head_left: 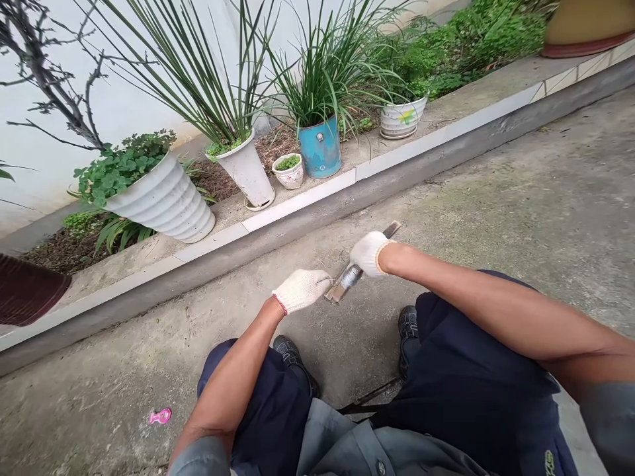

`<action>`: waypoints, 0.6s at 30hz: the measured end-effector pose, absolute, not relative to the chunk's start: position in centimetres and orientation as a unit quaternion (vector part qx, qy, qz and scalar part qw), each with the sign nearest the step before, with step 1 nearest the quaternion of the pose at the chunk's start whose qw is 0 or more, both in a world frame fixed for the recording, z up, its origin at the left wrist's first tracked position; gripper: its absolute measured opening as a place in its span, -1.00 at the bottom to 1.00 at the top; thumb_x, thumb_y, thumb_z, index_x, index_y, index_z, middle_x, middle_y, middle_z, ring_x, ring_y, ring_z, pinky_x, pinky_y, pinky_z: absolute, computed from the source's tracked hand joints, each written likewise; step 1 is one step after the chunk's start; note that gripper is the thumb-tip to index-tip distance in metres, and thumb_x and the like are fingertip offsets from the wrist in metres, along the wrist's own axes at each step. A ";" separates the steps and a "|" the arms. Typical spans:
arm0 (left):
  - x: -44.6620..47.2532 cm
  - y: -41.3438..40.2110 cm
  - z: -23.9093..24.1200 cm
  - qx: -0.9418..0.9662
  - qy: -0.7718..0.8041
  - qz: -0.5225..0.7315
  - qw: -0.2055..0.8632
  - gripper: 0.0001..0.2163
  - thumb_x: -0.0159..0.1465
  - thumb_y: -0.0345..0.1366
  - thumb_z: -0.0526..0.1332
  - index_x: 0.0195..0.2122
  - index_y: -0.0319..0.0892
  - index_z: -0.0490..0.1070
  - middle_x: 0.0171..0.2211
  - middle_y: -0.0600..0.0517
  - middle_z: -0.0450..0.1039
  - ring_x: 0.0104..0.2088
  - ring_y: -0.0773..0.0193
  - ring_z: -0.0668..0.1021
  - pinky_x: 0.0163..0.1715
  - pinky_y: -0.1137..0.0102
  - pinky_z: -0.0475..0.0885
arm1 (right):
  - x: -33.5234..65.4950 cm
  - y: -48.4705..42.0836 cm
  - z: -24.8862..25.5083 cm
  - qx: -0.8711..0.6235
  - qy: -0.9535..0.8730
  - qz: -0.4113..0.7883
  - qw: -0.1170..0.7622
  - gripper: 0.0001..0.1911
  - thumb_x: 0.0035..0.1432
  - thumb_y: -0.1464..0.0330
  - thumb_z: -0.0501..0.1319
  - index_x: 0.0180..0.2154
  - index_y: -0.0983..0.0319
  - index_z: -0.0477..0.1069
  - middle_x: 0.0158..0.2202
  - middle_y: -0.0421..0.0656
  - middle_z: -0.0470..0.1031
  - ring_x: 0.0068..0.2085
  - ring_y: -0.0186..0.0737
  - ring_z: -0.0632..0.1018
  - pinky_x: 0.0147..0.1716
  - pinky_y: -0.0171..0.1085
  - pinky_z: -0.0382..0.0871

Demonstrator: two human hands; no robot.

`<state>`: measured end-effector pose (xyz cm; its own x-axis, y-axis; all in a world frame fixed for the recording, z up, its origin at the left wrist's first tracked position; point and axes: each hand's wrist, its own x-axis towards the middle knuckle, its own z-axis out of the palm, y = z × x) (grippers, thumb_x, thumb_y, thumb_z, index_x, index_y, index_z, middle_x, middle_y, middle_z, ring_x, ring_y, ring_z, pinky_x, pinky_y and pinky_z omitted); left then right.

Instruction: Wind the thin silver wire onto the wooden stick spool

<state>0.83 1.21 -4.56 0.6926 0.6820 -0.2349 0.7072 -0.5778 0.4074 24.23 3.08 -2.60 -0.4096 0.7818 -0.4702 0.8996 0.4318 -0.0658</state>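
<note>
Centre of frame: we see both hands in white knit gloves, low over the concrete ground (496,198). The right hand (368,252) is closed around a flat metal blade (362,263) that slants from upper right to lower left. The left hand (301,289) is curled, fingertips pinching the blade's lower end. Below them, dark shoes and navy shorts. Upper half: a tiled ledge (307,198) carrying a ribbed white pot (166,201), a tall white pot (247,172), a blue pot (320,149). Lower left: a small pink object (160,416) on the ground.
</note>
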 end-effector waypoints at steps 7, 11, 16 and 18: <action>0.8 1.2 -4.2 0.876 0.377 -0.037 0.299 -0.63 0.48 -0.03 0.06 -0.18 -0.10 0.60 -0.23 0.05 0.63 -0.21 0.19 0.59 -0.17 0.42 0.38 | 25.8 1.7 -0.6 0.314 0.871 -0.340 0.163 -0.90 -0.06 0.41 0.27 -0.39 0.24 0.51 -0.56 -0.30 0.38 -0.48 -0.35 0.36 -0.42 -0.32 0.14; 1.1 0.9 -3.8 0.852 0.393 -0.035 0.343 -0.59 0.49 -0.05 0.02 -0.29 -0.15 0.54 -0.34 0.02 0.59 -0.34 0.21 0.55 -0.26 0.39 0.38 | 25.3 1.9 0.4 0.420 0.826 -0.375 -0.005 -0.77 0.09 0.21 0.27 -0.27 0.23 0.52 -0.48 -0.30 0.46 -0.46 -0.37 0.39 -0.44 -0.36 0.13; 1.2 0.8 -3.4 0.842 0.414 -0.035 0.345 -0.56 0.51 -0.04 -0.02 -0.36 -0.15 0.48 -0.46 0.08 0.52 -0.41 0.27 0.52 -0.31 0.41 0.34 | 25.1 3.6 0.0 0.569 0.785 -0.224 -0.096 -0.72 0.22 0.18 0.22 -0.15 0.22 0.53 -0.31 -0.13 0.61 -0.32 -0.23 0.54 -0.35 -0.35 0.24; 1.0 1.0 -3.5 0.841 0.417 -0.040 0.341 -0.57 0.52 -0.04 -0.03 -0.35 -0.15 0.47 -0.48 0.09 0.50 -0.42 0.27 0.51 -0.33 0.42 0.32 | 25.3 4.1 -0.4 0.608 0.776 -0.159 -0.059 -0.72 0.26 0.23 0.19 -0.09 0.21 0.55 -0.20 -0.02 0.64 -0.21 -0.12 0.61 -0.26 -0.31 0.31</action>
